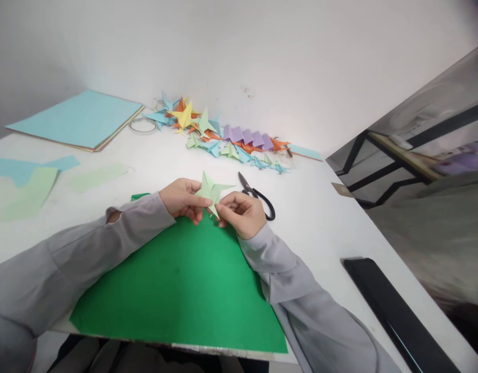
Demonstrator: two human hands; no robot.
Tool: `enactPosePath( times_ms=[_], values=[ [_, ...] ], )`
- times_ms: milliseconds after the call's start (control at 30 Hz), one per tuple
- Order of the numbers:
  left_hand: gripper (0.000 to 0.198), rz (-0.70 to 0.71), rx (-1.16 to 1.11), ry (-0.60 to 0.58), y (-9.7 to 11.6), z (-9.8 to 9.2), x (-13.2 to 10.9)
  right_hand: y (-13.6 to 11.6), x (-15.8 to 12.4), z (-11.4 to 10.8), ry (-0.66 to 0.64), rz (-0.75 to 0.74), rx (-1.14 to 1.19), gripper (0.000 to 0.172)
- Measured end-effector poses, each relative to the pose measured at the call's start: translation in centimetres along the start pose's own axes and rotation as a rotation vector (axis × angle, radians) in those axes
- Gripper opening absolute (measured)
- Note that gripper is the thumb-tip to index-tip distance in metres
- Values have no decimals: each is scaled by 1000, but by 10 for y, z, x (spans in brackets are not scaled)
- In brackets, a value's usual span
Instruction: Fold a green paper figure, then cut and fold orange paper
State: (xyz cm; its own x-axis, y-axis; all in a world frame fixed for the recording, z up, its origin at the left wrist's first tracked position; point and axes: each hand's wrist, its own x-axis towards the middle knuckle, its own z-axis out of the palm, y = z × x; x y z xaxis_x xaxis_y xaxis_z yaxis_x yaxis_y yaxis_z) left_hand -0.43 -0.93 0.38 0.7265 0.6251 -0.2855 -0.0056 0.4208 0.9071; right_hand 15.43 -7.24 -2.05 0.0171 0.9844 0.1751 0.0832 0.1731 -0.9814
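Observation:
A pale green folded paper star (210, 189) with pointed arms is held up between my two hands, over the far part of a green sheet (177, 280). My left hand (184, 199) grips its left side between thumb and fingers. The fingers of my right hand (241, 212) pinch its lower point. Just beyond my right hand lie scissors (256, 194) with black handles, partly hidden by that hand.
Folded paper shapes (223, 137) in several colours line the wall. A stack of coloured paper (79, 119) and a tape roll (143, 125) lie at back left, paper scraps (32, 191) nearer. A long black object (398, 311) rests at right on the white table (312, 217).

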Motion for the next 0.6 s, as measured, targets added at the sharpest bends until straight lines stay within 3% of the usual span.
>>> enactPosePath(
  times_ms=[133, 300, 433, 600],
  values=[
    [26, 1, -26, 27, 1, 2, 0, 0, -2, 0, 61, -302, -249, 12],
    [24, 24, -44, 54, 0, 3, 1, -5, -4, 0, -40, -551, -516, 24],
    [20, 26, -82, 41, 0, 4, 1, -2, -3, 0, -33, -561, -547, 19],
    [21, 9, -90, 84, 3, 7, 0, 2, 0, -1, 72, -405, -387, 12]
  ],
)
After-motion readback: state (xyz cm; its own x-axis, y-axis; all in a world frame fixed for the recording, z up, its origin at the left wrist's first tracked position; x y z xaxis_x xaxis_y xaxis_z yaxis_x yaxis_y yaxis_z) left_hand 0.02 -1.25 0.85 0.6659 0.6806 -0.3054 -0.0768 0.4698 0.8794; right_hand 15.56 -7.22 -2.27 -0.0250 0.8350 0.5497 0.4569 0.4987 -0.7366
